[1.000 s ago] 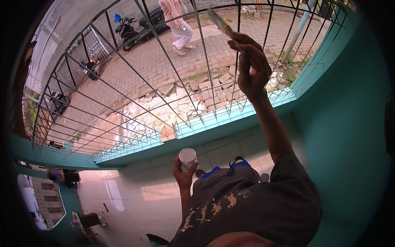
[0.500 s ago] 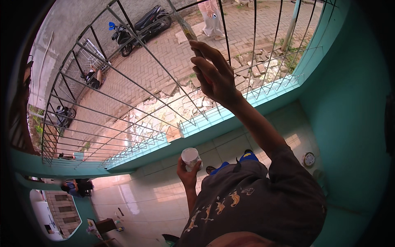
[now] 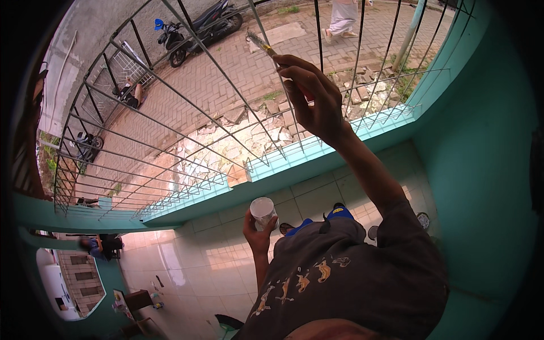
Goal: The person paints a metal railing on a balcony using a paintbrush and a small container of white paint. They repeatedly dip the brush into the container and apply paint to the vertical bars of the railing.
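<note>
Raised in front of the metal window grille [image 3: 232, 89], my right hand [image 3: 314, 99] is closed around a small paintbrush [image 3: 263, 45]. The brush points up and left, its bristles beside a thin upright bar; whether they touch it I cannot tell. Much of the handle is hidden by my fingers. Lower down, near my waist, my left hand [image 3: 257, 235] grips a pale round cup [image 3: 263, 209] held upright. Its top looks whitish, and its contents cannot be made out.
A teal ledge [image 3: 371, 131] runs beneath the grille, and a teal wall [image 3: 476, 153] stands at right. Pale floor tiles [image 3: 209, 269] lie below. Outside, a motorbike [image 3: 207, 25] is parked on paving and a person [image 3: 343, 17] walks. Another person [image 3: 97, 247] sits far left.
My right hand and the brush have shifted slightly right and down in view, and the brush tip now shows more clearly. Outside, the walking person has moved right. My left hand still holds the cup.
</note>
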`<state>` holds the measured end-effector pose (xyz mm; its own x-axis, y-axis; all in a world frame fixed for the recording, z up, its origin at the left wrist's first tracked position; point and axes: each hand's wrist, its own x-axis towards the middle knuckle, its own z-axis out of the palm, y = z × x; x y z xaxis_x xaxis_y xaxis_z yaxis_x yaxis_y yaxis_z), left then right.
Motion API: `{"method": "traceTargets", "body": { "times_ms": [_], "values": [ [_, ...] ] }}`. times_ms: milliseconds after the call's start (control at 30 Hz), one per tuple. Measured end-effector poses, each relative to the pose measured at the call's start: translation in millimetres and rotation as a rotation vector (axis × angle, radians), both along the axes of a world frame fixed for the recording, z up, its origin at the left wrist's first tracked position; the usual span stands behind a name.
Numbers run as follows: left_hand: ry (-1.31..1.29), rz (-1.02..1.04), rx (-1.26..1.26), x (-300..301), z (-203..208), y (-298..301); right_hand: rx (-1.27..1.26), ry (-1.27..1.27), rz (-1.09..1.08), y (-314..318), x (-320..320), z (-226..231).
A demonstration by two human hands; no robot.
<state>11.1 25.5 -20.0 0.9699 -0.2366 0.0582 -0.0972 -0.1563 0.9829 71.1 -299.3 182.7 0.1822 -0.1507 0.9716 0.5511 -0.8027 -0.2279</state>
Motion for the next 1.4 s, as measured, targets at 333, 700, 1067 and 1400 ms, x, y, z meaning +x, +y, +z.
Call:
{"method": "traceTargets", "body": {
  "times_ms": [333,700,1067,1400],
  "values": [
    [-0.003,-0.012,-0.023,2.0,2.2,-1.6,0.064,-0.169,0.102,-21.4,2.4,46.3],
    [-0.006,-0.012,-0.01,4.3,2.9,0.0,0.105,-0.169,0.087,-32.6,5.4,57.6],
    [-0.015,-0.032,-0.009,8.7,3.5,-0.2,-0.226,-0.231,-0.185,-1.6,14.9,46.4],
    [-0.033,-0.041,-0.014,6.8,0.2,-4.2,-0.244,-0.246,-0.241,-2.4,33.0,71.5]
  ]
}}
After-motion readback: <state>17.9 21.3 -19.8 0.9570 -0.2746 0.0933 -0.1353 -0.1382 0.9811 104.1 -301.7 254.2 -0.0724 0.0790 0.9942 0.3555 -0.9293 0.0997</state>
